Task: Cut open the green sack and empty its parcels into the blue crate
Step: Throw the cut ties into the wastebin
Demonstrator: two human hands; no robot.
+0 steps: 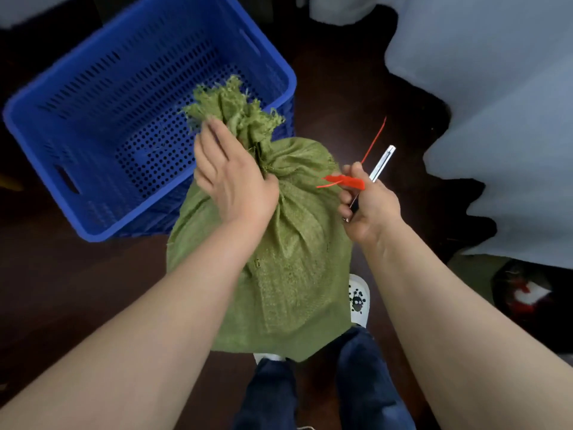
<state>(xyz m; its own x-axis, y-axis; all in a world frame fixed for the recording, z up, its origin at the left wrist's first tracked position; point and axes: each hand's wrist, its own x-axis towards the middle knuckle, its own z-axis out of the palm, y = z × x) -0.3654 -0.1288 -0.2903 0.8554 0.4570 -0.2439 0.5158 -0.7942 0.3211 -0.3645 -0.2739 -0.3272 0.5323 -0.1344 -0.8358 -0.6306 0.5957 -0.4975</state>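
Note:
A full green woven sack [294, 259] stands upright on the dark floor between my feet and the blue crate [102, 88]. Its frayed, bunched neck leans over the crate's near rim. My left hand [232, 178] wraps around that neck just above the gathered part. Right of the sack, my right hand [369, 206] grips a metal utility knife [379, 166] that points up and away, together with a red plastic tie [347, 181] whose thin tail sticks upward. The parcels inside the sack are hidden. The perforated crate has nothing in it.
Large pale blue-grey bags [496, 103] fill the right side and the top. A dark bag with a red and white scrap [527, 293] lies at the lower right. My legs in dark jeans and a white shoe [359, 299] stand just behind the sack.

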